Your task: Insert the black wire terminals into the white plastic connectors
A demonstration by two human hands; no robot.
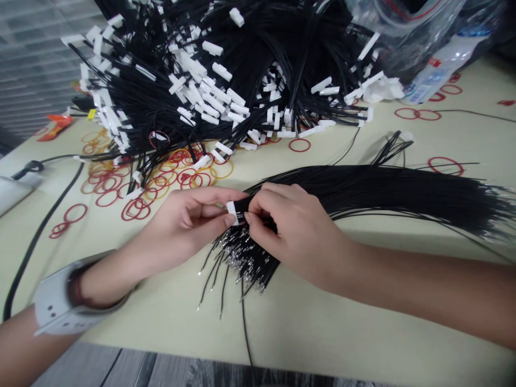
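Observation:
My left hand (187,220) pinches a small white connector (231,211) between thumb and forefinger. My right hand (288,228) is closed beside it, its fingertips gripping black wires (241,206) that run into that connector. Both hands hover over a loose bundle of black wires with bare metal terminals (245,263) that fans out rightward across the pale table (322,322). A grey wristband (60,301) wraps my left wrist.
A big heap of finished black wire harnesses with white connectors (209,80) fills the back of the table. Red and yellow rubber bands (133,183) lie scattered at the left. Clear plastic bags (427,48) sit at the back right. A black cable (36,236) curves along the left.

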